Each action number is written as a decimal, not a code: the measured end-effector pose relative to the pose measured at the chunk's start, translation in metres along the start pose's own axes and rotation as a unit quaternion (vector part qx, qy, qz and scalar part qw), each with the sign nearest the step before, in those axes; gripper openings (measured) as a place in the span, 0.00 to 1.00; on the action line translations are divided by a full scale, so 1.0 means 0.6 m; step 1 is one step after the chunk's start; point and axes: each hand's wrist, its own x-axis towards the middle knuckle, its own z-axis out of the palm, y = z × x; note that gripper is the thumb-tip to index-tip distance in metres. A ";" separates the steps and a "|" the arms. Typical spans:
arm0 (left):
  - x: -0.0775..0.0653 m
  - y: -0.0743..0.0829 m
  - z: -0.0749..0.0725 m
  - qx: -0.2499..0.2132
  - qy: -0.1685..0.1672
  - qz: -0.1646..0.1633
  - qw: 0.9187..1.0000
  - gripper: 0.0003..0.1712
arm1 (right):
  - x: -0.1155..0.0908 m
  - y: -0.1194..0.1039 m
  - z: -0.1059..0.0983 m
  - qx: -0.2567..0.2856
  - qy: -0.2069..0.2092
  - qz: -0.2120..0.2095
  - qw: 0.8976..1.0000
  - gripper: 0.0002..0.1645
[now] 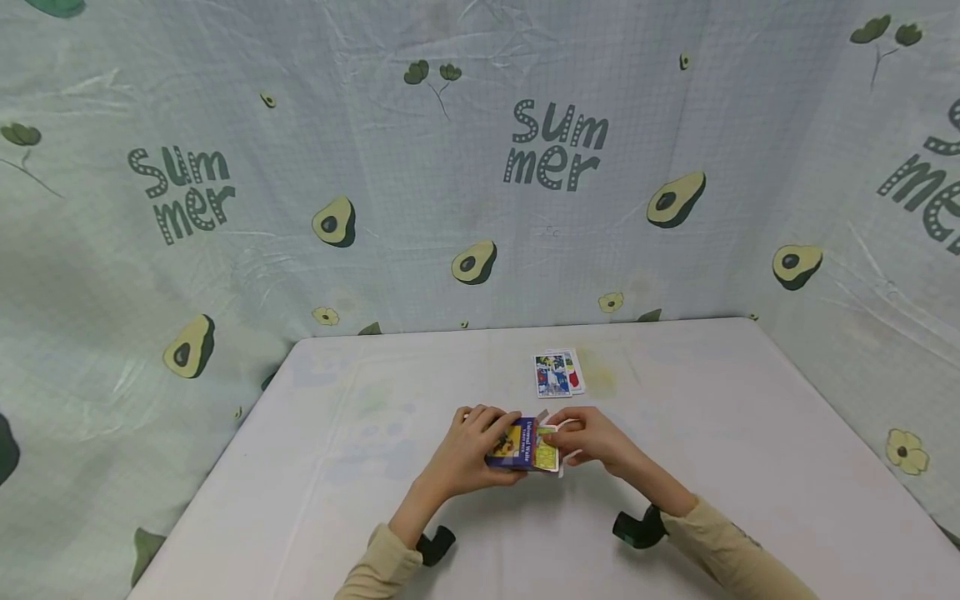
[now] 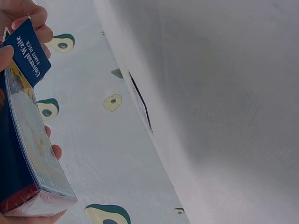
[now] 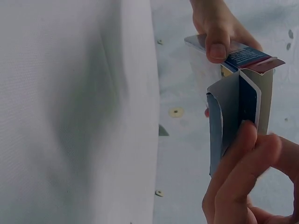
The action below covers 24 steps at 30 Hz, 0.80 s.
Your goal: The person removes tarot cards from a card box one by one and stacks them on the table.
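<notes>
My left hand [image 1: 480, 446] holds a blue tarot deck box [image 1: 517, 442] lengthwise, fingers over its top and thumb along the near side. "Universal Waite Tarot Deck" is printed on a blue panel [image 2: 30, 53] at the box's end, seen in the left wrist view. Clear film covers the box's lower end there. The right-hand end of the box stands open, its flaps [image 3: 224, 102] spread in the right wrist view. A yellow-faced card [image 1: 547, 452] sticks out of that end. My right hand [image 1: 588, 435] pinches the card's edge, its fingers [image 3: 240, 163] right at the opening.
Two overlapping picture cards [image 1: 555, 372] lie face up on the white-covered table [image 1: 360, 500], beyond the hands. Black wrist mounts [image 1: 640, 528] hang under both forearms. A curtain [image 1: 420, 167] printed with avocados closes off the back and sides.
</notes>
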 end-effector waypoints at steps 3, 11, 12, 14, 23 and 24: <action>-0.002 -0.001 0.000 0.002 0.000 -0.001 1.000 0.43 | -0.003 0.001 -0.005 -0.004 0.001 -0.001 1.000 0.25; -0.006 -0.004 0.001 0.007 0.015 0.002 1.000 0.43 | -0.006 0.003 -0.019 0.000 -0.009 -0.001 1.000 0.24; -0.006 -0.004 0.001 0.007 0.016 0.002 1.000 0.44 | -0.006 0.003 -0.020 0.001 -0.010 -0.001 1.000 0.24; -0.006 -0.004 0.001 0.007 0.016 0.002 1.000 0.44 | -0.007 0.003 -0.023 0.005 -0.011 0.000 1.000 0.23; -0.008 -0.004 0.003 0.000 0.013 -0.006 1.000 0.44 | -0.015 0.003 -0.034 0.015 -0.023 -0.002 1.000 0.24; -0.008 -0.005 0.003 0.000 0.013 -0.006 1.000 0.44 | -0.015 0.004 -0.035 0.015 -0.024 -0.003 1.000 0.24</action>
